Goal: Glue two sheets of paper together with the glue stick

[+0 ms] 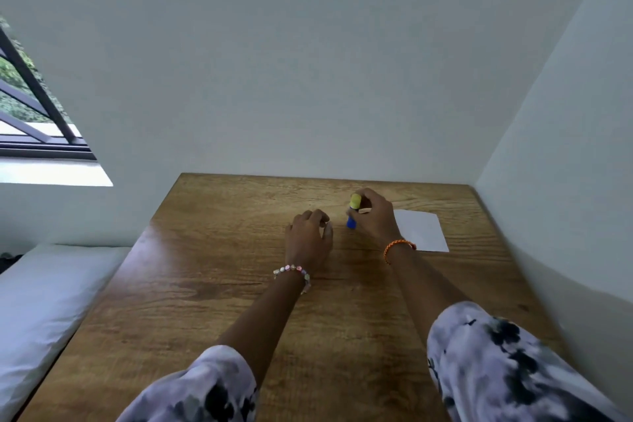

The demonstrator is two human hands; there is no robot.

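A glue stick (353, 211) with a blue body and a yellow cap stands nearly upright near the far middle of the wooden table (212, 284). My right hand (375, 216) is wrapped around it from the right, fingers on the cap end. Just to the left, my left hand (310, 238) rests on the tabletop with fingers curled and nothing in it. White paper (423, 231) lies flat on the table right of my right hand, partly hidden by my wrist. I cannot tell whether it is one sheet or two stacked.
The table stands against a white wall at the back and another on the right. A white cushioned surface (48, 298) lies beside the table's left edge. A window (30, 106) is at the far left.
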